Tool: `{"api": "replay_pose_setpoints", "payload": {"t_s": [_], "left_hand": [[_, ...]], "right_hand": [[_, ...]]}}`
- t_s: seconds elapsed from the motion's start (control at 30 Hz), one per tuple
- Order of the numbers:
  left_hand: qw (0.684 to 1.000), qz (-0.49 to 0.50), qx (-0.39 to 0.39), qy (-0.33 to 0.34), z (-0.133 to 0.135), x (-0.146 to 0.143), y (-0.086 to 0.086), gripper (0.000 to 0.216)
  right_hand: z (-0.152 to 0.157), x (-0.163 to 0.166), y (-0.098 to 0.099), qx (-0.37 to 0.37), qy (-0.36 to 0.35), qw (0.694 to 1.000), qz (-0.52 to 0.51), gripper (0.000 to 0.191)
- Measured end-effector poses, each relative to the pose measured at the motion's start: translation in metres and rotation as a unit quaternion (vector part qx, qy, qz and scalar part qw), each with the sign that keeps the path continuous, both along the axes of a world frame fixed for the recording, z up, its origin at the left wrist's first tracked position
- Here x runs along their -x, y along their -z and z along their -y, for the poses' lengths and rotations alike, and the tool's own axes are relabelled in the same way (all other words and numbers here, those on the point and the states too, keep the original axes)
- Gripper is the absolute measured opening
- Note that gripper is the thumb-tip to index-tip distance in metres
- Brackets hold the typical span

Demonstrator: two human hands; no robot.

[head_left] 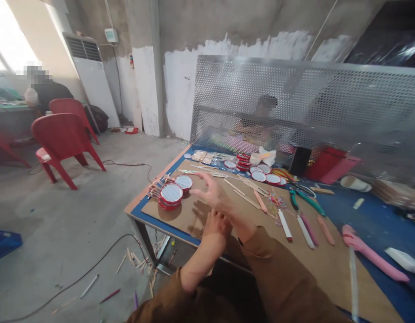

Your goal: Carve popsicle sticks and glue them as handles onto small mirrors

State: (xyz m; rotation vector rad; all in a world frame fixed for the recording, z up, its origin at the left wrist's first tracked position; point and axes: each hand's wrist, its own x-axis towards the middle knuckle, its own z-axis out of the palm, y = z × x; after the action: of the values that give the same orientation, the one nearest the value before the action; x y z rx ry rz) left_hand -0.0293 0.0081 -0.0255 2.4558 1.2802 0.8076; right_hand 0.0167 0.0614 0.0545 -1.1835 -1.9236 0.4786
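Note:
My right hand [214, 193] reaches over the brown board [190, 220], its thumb and fingers apart and nothing between them. Its fingertips are beside a small red drum-like piece with a pale round top [183, 182]. A second red drum [171, 194] stands in front of that one, to the left, near the table corner. Thin wooden sticks [156, 186] stick out behind the two drums. My left hand [218, 226] is under my right wrist, close to the table's front edge. Its fingers are curled, and whatever may be inside them is hidden.
Pliers with green handles [308, 202], markers [284, 225], a pink glue gun [372, 253] and more red-rimmed discs [258, 176] lie on the table. A perforated metal screen [234, 85] rises behind. Red chairs [64, 139] and a seated person [46, 89] are at left.

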Motion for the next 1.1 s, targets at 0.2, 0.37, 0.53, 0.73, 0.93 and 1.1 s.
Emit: {"api": "replay_pose_setpoints", "payload": {"t_s": [0.2,0.37,0.53,0.73,0.93,1.1], "left_hand": [[0.987,0.125,-0.066,-0.071,0.007,0.001,0.004,0.032],[0.975,0.196,-0.071,-0.077,0.0,0.001,0.009,0.044],[0.949,0.3,0.01,-0.092,-0.003,0.016,0.004,0.032],[0.973,0.224,0.056,-0.017,0.002,0.016,-0.001,0.016],[0.999,-0.018,-0.037,0.017,0.004,0.004,-0.007,0.021],[0.993,-0.103,-0.052,0.013,-0.006,-0.008,-0.018,0.016]], "right_hand": [[0.028,-0.084,0.026,-0.005,0.172,0.984,0.04,0.023],[0.041,-0.081,0.045,-0.029,0.099,0.976,0.193,0.02],[0.03,-0.071,0.056,-0.033,0.106,0.933,0.343,0.018],[0.045,-0.085,0.037,-0.016,0.203,0.921,0.332,0.018],[0.086,-0.117,0.015,-0.028,0.336,0.887,0.316,0.017],[0.103,-0.162,0.023,0.03,0.442,0.843,0.305,0.02]]}}
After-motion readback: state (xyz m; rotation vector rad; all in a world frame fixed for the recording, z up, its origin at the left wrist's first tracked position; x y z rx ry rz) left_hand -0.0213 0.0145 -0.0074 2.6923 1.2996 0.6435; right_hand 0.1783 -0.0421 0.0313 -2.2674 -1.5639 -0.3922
